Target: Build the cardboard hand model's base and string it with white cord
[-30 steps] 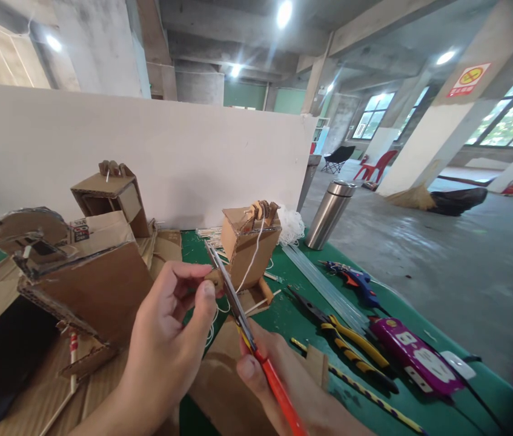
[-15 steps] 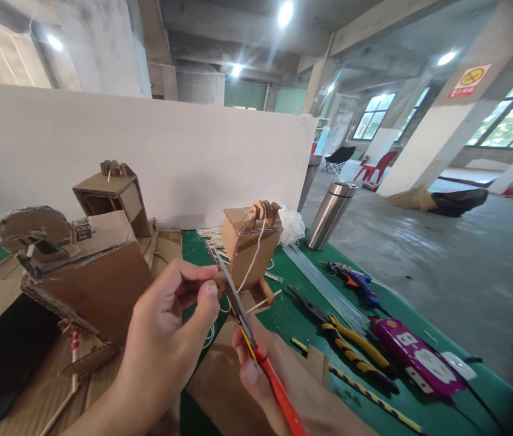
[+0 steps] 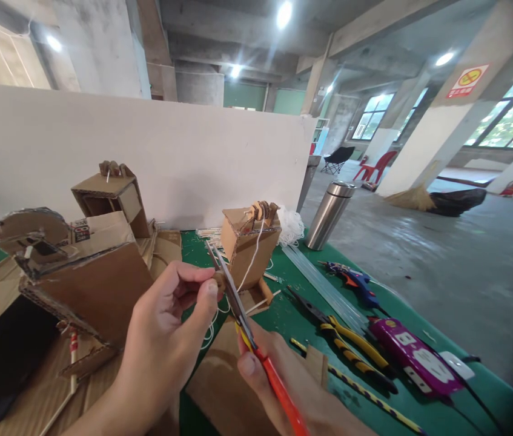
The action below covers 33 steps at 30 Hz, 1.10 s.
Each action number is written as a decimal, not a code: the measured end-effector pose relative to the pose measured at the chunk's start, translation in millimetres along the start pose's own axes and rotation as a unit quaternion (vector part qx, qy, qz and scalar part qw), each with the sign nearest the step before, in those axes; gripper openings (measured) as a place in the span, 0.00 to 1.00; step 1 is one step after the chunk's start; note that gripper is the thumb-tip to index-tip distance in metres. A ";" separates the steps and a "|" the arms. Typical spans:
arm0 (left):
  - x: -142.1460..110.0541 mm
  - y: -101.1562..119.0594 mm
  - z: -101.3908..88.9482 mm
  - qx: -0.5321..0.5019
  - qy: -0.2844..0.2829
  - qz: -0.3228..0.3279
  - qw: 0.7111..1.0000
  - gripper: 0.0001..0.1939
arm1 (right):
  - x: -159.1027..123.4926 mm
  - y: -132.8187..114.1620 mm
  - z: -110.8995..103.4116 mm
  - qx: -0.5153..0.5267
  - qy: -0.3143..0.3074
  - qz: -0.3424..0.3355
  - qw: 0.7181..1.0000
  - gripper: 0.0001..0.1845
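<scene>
My left hand [image 3: 165, 339] pinches a small cardboard piece [image 3: 218, 280] between thumb and fingers, with white string [image 3: 251, 257] running from it up to a small cardboard box [image 3: 249, 242] topped by a spool. My right hand [image 3: 283, 381] grips red-handled scissors [image 3: 242, 318], whose blades point up and away and meet the pinched piece. Both hands hover above the green table [image 3: 292, 321].
Cardboard models [image 3: 88, 266] stand at left on flat cardboard sheets. To the right lie yellow-handled pliers [image 3: 342, 333], clear glue sticks [image 3: 324, 284], a blue glue gun [image 3: 356, 280], a purple power strip [image 3: 415, 357] and a steel flask [image 3: 329, 213]. A white board [image 3: 147, 151] backs the table.
Almost nothing differs: my left hand's pinch and the scissors shifted slightly, staying at the same spot by the small cardboard piece.
</scene>
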<state>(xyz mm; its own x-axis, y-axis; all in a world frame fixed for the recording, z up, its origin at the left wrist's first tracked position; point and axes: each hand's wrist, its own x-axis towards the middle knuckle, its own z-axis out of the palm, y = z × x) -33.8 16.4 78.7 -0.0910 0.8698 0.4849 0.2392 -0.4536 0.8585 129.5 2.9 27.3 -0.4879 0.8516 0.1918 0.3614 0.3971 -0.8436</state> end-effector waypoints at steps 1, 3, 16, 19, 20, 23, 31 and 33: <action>0.0 0.3 -0.3 0.003 0.000 0.003 1.000 0.03 | 0.3 -0.5 -0.3 0.003 -0.002 0.004 1.000 0.20; 0.6 0.9 -0.6 0.008 0.000 0.007 1.000 0.04 | 0.9 -1.3 -0.9 0.013 -0.003 0.007 1.000 0.21; -3.0 -2.8 1.6 0.005 0.003 0.027 1.000 0.06 | 1.6 5.0 3.7 0.041 0.016 0.002 0.999 0.21; -3.7 -5.1 3.7 -0.017 -0.017 0.017 1.000 0.09 | 0.8 5.1 3.7 0.014 0.012 0.010 1.000 0.20; -3.5 -5.7 3.8 -0.023 -0.022 0.013 0.999 0.09 | 0.5 4.5 3.3 0.006 0.009 0.011 1.000 0.21; -2.8 -6.9 2.1 -0.019 -0.022 0.004 1.000 0.09 | -0.2 2.2 1.8 -0.006 0.004 0.004 1.000 0.23; -0.8 -4.4 -1.5 -0.017 0.001 0.002 1.000 0.07 | -1.9 2.8 -1.7 -0.059 -0.003 0.016 0.998 0.24; 0.6 -3.8 -1.0 -0.022 0.008 -0.002 1.000 0.05 | -2.1 2.5 -2.4 -0.072 -0.006 0.021 0.997 0.23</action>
<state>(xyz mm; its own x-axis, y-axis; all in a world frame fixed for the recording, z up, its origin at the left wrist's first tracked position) -35.7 18.5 75.9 -0.1074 0.8689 0.4831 0.1963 -0.4578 0.8671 133.4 2.9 26.0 -0.4798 0.8642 0.1513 0.4906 0.4072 -0.7703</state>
